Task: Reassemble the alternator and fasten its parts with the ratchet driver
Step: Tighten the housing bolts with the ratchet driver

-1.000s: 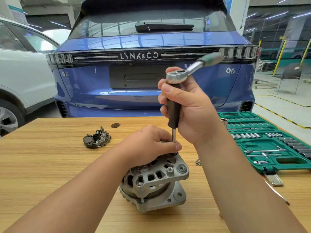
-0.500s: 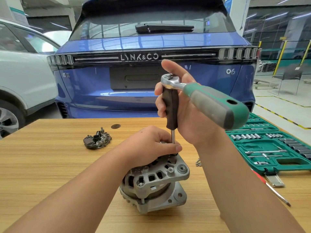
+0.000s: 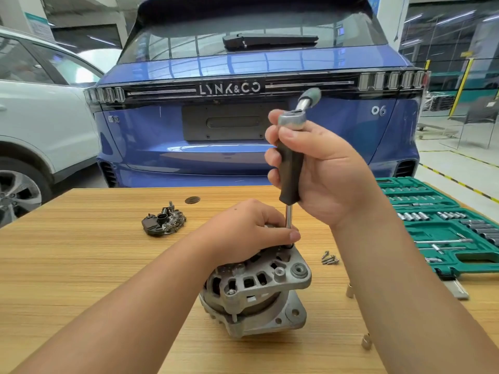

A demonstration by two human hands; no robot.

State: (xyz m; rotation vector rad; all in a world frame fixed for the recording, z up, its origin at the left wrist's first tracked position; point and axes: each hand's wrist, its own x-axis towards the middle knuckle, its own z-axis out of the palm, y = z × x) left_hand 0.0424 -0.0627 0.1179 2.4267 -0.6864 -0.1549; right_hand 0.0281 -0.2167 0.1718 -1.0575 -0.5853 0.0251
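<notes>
A: From the head camera, where is the grey cast-metal alternator (image 3: 256, 292)?

B: Near centre of the light wooden table (image 3: 81, 265). The left hand (image 3: 243, 233) curls over its top.

A: The right hand (image 3: 321, 171)?

B: Wrapped round the black upright driver handle (image 3: 290, 171), topped by the silver green-gripped ratchet (image 3: 294, 120). Far left lies a black rectifier plate (image 3: 164, 222); right, a green socket case (image 3: 442, 225).
</notes>
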